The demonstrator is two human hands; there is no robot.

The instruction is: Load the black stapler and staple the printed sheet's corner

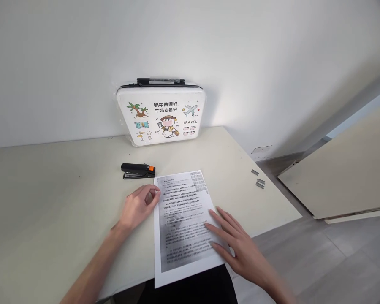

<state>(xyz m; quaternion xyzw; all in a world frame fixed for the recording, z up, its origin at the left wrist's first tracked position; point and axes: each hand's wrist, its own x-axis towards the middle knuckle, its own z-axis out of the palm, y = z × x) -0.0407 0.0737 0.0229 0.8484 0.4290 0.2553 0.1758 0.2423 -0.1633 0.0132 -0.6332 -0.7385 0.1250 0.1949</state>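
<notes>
Printed paper (183, 223), one sheet or a thin stack, lies on the table with its lower end reaching past the front edge. My left hand (141, 202) is at the paper's upper left edge, fingers curled and closed, thumb and forefinger pinching the margin. On the right side of the sheet, my right hand (237, 242) rests with its fingers stretched out and spread. A black stapler (136, 171) with an orange patch lies just beyond the paper's top left corner, nearest to my left hand.
Behind, a white case (164, 114) with cartoon prints and a black handle stands upright by the wall. Several staple strips (259, 181) lie near the right edge of the pale table (66, 202). A pale panel (345, 164) stands farther right, above the grey floor.
</notes>
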